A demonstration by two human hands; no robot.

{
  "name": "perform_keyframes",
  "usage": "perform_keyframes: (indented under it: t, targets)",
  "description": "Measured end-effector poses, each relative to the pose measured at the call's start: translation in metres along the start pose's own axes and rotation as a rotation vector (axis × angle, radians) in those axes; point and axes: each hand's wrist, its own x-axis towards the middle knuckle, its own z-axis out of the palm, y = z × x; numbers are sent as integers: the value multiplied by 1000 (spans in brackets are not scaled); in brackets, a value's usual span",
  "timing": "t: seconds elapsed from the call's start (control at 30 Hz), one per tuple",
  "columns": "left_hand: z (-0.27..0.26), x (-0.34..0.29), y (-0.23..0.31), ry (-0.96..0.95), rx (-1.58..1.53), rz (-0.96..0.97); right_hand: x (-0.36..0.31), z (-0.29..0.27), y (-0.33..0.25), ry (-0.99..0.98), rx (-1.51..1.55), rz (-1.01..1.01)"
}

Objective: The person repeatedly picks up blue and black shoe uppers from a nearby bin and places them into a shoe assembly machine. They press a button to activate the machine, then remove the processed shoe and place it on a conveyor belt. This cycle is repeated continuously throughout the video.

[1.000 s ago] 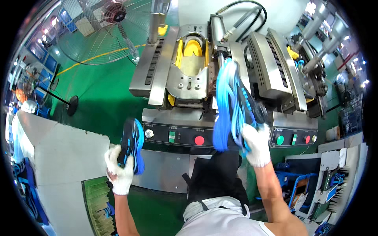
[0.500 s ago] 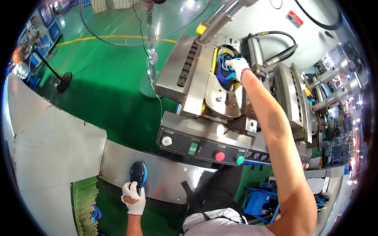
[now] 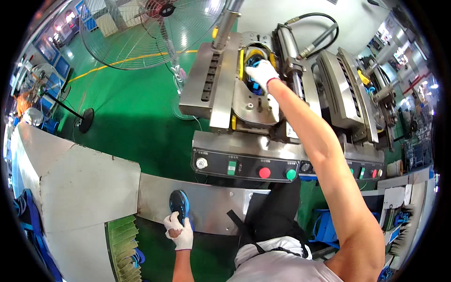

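Observation:
In a white glove with its fingertips bare or torn through in one spot, my left hand point(image 3: 179, 231) grips the heel end of a black shoe with blue edges point(image 3: 178, 203). That shoe lies on the steel ledge point(image 3: 155, 199), toe pointing away from me. My right hand point(image 3: 263, 75), also gloved, reaches out to a pressing machine point(image 3: 197, 96) and closes over a dark blue shoe point(image 3: 256, 87) seated in its oval opening. The glove covers much of this shoe, and the fingertips on it are partly hidden.
A control panel with red button point(image 3: 264, 173) and green button point(image 3: 291, 174) fronts the machine. A second press point(image 3: 340, 89) stands to the right. A wire fan point(image 3: 155, 33) is behind at left. Green bristle-like flaps point(image 3: 123, 244) hang below the grey metal sheet point(image 3: 89, 183).
The whole view has shifted, with the ledge and panel now farther right. The shoe under my right hand sits straighter in the machine's opening. My left hand still holds the shoe on the ledge.

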Motion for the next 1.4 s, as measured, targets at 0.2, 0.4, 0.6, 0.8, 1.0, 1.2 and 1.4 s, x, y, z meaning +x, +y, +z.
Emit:
perform_keyframes:
  t: [0.2,0.4,0.6,0.8,1.0,1.2,1.4]
  targets:
    - [-5,-41,23,-213,-52,351,-277,-16,15,44,245,-685]
    - [1,1,3,-238,-131,791,-358,54,181,36,-482,-496]
    - [-27,3,106,-188,-195,848,-404,17,168,-45,29,-466]
    - [-28,-78,271,-235,-392,1240,-554,-27,203,-320,483,-235]
    - [-10,-205,437,-632,-496,1689,-618,-42,259,652,489,76]
    - [-21,-302,516,-872,-723,2187,-681,-129,345,1343,1155,521]
    - [32,-284,479,-960,-547,1968,-679,-286,512,1866,538,582]
